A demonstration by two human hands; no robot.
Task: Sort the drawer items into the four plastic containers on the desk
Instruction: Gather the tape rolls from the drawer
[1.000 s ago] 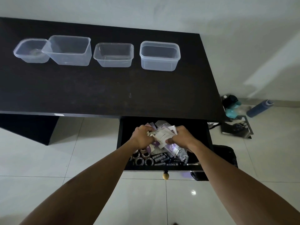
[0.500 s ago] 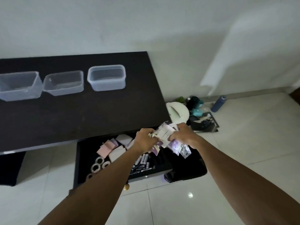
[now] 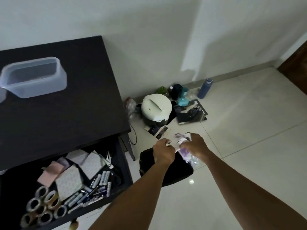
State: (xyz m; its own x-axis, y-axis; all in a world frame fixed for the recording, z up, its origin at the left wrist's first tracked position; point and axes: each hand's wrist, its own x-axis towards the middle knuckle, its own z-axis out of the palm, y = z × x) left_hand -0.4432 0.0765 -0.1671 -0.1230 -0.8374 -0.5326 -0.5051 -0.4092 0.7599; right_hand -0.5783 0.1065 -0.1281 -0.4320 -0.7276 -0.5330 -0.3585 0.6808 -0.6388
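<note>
- Head view: a bundle of small packets (image 3: 180,141) is gripped by the left hand (image 3: 163,152) and the right hand (image 3: 195,144), fingers curled round it, right of the open drawer (image 3: 127,171), above a black bag (image 3: 179,170) on the floor.
- Tape rolls (image 3: 44,206) and batteries (image 3: 100,180) are seen in the drawer.
- One clear container (image 3: 33,77) is seen on the desk (image 3: 66,122), well apart from the hands.

1. The dark desk (image 3: 66,122) carries one clear plastic container (image 3: 33,77), upright near its back edge. The corner of a second container (image 3: 2,97) shows at the left border.
2. The open drawer (image 3: 123,163) beneath holds tape rolls (image 3: 43,208) at the front left, batteries (image 3: 99,181) just right of them and paper pads (image 3: 69,180) behind.
3. The white tiled floor (image 3: 249,146) bears a white rice cooker (image 3: 156,110) beside the desk, a blue bottle (image 3: 205,88) by the wall and a black bag (image 3: 181,170) near the drawer.
</note>
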